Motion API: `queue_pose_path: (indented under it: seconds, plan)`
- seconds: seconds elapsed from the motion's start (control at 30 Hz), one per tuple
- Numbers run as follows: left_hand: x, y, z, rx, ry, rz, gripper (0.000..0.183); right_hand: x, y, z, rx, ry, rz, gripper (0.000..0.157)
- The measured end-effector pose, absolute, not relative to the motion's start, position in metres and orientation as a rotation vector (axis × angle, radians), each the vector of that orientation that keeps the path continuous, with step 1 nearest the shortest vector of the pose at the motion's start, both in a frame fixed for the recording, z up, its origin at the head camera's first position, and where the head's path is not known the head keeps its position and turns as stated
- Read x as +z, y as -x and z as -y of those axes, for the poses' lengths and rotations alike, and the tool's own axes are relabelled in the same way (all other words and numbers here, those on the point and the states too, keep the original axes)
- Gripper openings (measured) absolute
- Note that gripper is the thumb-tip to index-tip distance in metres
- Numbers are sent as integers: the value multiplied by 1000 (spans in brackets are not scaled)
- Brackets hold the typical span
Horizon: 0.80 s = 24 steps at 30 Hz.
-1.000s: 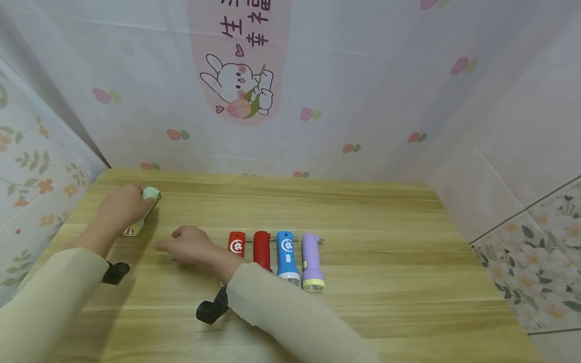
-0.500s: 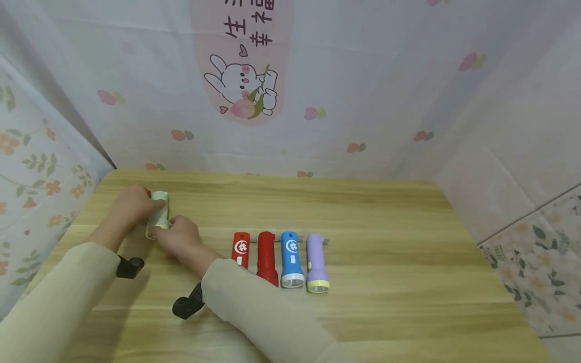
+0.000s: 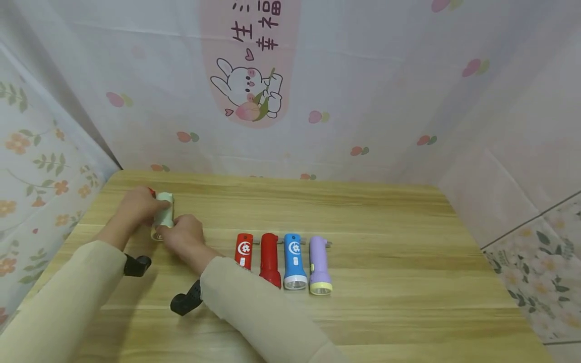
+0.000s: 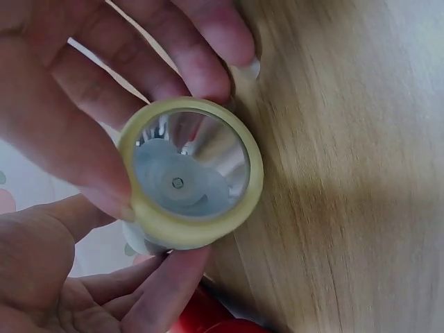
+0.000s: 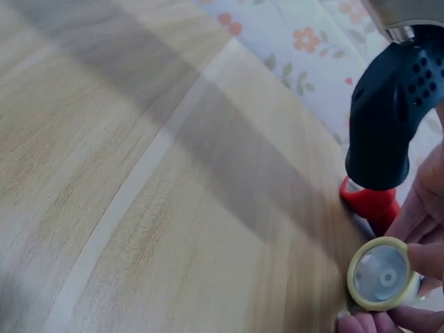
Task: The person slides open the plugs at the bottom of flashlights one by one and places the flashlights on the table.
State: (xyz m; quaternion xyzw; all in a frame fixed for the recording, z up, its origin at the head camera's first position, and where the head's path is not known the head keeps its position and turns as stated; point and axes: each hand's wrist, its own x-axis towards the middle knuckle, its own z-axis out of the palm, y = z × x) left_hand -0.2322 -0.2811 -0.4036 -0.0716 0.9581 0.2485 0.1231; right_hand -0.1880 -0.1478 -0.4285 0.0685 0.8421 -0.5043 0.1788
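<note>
A pale green flashlight [image 3: 164, 216] is at the far left of the table, its cream-rimmed lens [image 4: 253, 173] facing me. Both hands are on it. My left hand [image 3: 137, 204] grips its body from the left, towards the tail end. At the lens end my right hand [image 3: 187, 234] pinches the head, thumb on the rim and fingers along the side, as the left wrist view shows. Just left of it lies a red flashlight [image 5: 371, 202], mostly hidden by the left hand in the head view.
Right of the hands, several flashlights lie in a row: a red one with a white emblem [image 3: 244, 249], a plain red one [image 3: 270, 257], a blue one [image 3: 295, 262] and a lilac one [image 3: 320, 264]. Printed cloth [image 3: 363, 101] hangs behind the wooden table [image 3: 399, 252].
My right hand has moved left to the pale green flashlight and taken hold of its lens end. The flashlight has turned from slanted to nearly straight, lens towards me.
</note>
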Motion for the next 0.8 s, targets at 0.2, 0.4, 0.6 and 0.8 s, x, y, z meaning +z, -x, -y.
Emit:
queue_pose_path:
  seconds: [0.2,0.4,0.6,0.8]
  plan:
    - [-400,231,280,759,262,-2781,39,-423,189,141,-1536,-261,-2288,27]
    - [-388,226,276,857,254,-2753,45,-415,192,132,-1613,-263,-2185,36]
    - [-375,218,265,935,227,-2761,52,-403,195,115,-1631,-173,-2135,43]
    - [-366,206,245,982,193,-2827,64,-397,189,93,-1761,-67,-2044,39]
